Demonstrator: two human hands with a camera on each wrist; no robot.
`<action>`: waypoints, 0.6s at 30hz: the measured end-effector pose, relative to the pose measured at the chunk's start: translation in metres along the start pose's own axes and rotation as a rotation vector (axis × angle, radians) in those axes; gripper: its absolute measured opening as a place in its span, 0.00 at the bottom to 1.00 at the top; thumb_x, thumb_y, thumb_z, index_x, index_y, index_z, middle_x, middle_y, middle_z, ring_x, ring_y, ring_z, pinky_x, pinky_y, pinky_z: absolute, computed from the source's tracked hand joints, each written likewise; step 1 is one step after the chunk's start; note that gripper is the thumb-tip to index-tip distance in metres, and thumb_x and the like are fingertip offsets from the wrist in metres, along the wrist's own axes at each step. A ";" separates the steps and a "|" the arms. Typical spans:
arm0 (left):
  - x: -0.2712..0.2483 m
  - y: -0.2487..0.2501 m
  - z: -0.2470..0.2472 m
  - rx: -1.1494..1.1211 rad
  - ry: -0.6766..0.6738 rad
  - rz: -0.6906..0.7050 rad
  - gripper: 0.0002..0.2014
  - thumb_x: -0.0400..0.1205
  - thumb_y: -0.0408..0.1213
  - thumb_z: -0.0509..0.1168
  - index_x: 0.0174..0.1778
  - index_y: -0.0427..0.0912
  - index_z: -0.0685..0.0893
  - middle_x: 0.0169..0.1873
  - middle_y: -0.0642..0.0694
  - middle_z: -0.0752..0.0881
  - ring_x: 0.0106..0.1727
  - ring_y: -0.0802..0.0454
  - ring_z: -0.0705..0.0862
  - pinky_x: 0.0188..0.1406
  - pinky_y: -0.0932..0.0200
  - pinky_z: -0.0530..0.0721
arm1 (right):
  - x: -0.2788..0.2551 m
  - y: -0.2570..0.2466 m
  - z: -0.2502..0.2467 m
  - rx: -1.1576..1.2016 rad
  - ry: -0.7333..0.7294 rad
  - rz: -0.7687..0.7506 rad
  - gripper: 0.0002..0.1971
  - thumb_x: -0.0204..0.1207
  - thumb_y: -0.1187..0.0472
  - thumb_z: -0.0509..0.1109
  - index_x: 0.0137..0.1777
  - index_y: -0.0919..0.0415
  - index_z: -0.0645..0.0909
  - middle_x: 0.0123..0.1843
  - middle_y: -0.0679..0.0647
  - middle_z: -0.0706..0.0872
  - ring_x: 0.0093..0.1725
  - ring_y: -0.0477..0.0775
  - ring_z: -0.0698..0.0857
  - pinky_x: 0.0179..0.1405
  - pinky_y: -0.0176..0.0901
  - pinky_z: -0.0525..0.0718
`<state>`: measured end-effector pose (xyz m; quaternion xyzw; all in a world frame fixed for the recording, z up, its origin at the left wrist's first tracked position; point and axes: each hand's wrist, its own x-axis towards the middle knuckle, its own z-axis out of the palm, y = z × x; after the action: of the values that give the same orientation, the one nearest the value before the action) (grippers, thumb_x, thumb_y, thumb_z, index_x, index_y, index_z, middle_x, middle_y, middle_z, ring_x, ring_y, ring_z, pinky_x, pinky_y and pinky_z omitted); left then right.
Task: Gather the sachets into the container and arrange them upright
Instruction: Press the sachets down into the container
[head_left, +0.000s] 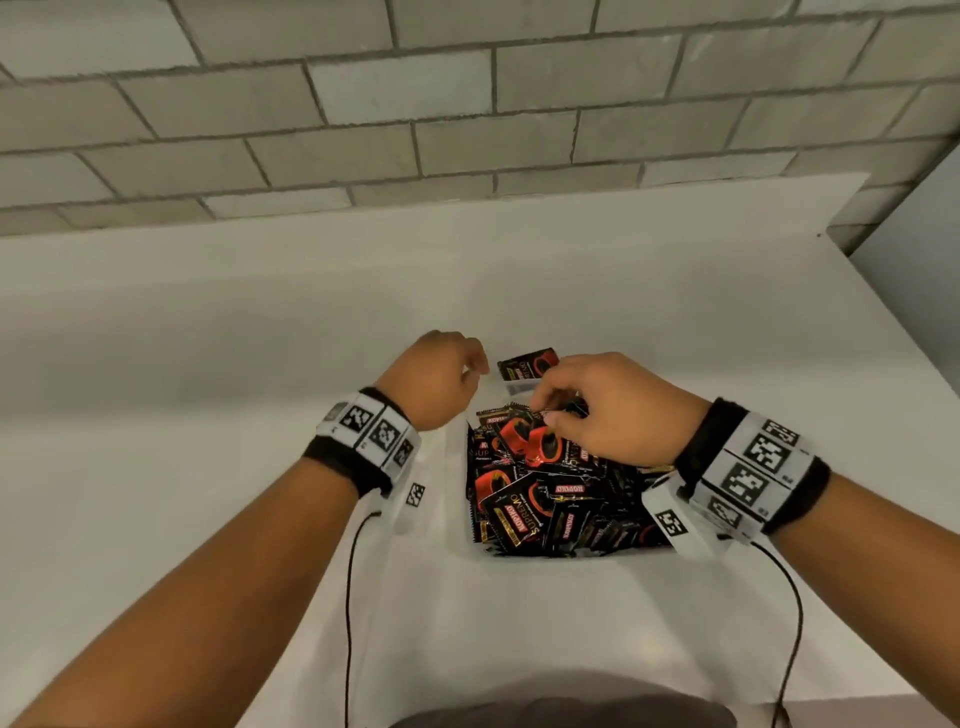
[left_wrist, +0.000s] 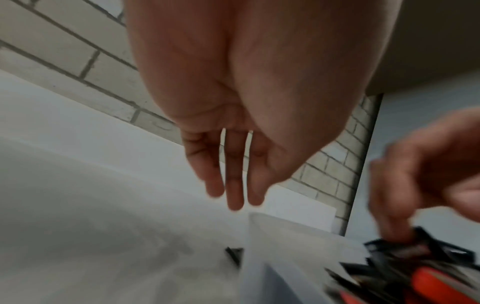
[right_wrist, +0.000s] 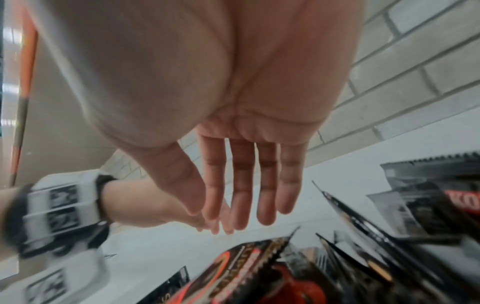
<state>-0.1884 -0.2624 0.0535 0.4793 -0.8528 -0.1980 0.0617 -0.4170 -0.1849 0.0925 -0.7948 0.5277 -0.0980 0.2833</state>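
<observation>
A pale translucent container (head_left: 448, 499) on the white table holds a jumbled heap of black and red sachets (head_left: 540, 499), lying flat and tilted. One more sachet (head_left: 527, 364) lies at the far side; I cannot tell if it is inside the container. My left hand (head_left: 470, 364) hovers by the container's far left corner; in the left wrist view its fingers (left_wrist: 235, 193) hang straight and empty above the container wall (left_wrist: 275, 242). My right hand (head_left: 553, 410) is over the heap, fingertips down on the top sachets (right_wrist: 259, 273). The right wrist view shows its fingers (right_wrist: 240, 197) straight, with nothing pinched.
The white table (head_left: 260, 364) runs back to a grey brick wall (head_left: 467, 104). Its right edge (head_left: 904, 332) slants close to the container. Cables hang from both wristbands over the near table. A small dark scrap (left_wrist: 233, 255) lies left of the container.
</observation>
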 end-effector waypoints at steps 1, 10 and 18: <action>0.012 -0.004 -0.004 0.035 -0.086 -0.005 0.12 0.88 0.33 0.62 0.64 0.44 0.87 0.61 0.44 0.86 0.62 0.45 0.83 0.56 0.59 0.72 | -0.002 0.001 0.000 -0.019 -0.005 0.001 0.09 0.81 0.57 0.71 0.59 0.50 0.87 0.53 0.44 0.86 0.53 0.45 0.84 0.58 0.45 0.83; 0.093 -0.008 0.032 0.050 -0.254 -0.110 0.29 0.84 0.55 0.69 0.76 0.43 0.78 0.70 0.41 0.79 0.68 0.42 0.81 0.70 0.47 0.79 | -0.041 0.022 -0.004 -0.049 0.375 0.018 0.07 0.78 0.60 0.73 0.50 0.47 0.89 0.49 0.43 0.83 0.53 0.46 0.73 0.53 0.39 0.72; 0.096 -0.019 0.041 0.037 -0.239 -0.053 0.13 0.78 0.43 0.77 0.54 0.46 0.83 0.59 0.46 0.80 0.54 0.47 0.81 0.54 0.54 0.79 | -0.055 0.046 0.003 -0.113 0.250 0.297 0.20 0.78 0.57 0.71 0.71 0.50 0.80 0.67 0.50 0.76 0.67 0.54 0.73 0.68 0.43 0.73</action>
<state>-0.2363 -0.3411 0.0006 0.4756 -0.8446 -0.2397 -0.0546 -0.4747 -0.1476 0.0729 -0.7045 0.6748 -0.1232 0.1820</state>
